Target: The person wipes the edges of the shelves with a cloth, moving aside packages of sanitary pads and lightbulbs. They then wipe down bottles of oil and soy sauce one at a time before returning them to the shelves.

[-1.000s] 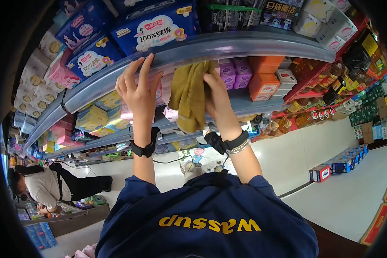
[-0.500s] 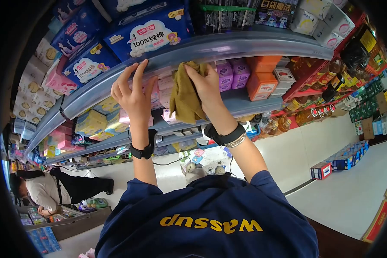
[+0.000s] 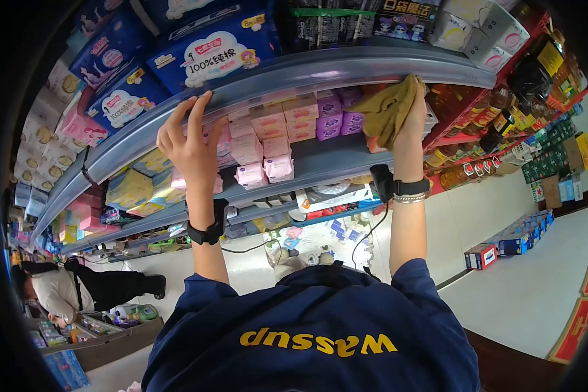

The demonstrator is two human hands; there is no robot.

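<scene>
My right hand [image 3: 413, 112] grips an olive-yellow cloth [image 3: 387, 110] and presses it against the front edge of a grey shop shelf [image 3: 320, 70], near its right end, in front of orange boxes. My left hand [image 3: 188, 142] rests with spread fingers on the same shelf edge further left, holding nothing. Blue packs of pads [image 3: 206, 49] stand on the shelf above. Pink and purple small boxes [image 3: 287, 124] sit on the shelf below, between my hands.
More shelves curve off to the left with pink and yellow packs. Bottles of oil [image 3: 477, 173] and red shelving stand at the right. Boxes [image 3: 509, 245] lie on the white floor. Another person [image 3: 72, 291] bends over a counter at lower left.
My right hand has slid the cloth to the right along the shelf edge, from the middle to near the orange boxes. My left hand has stayed on the edge.
</scene>
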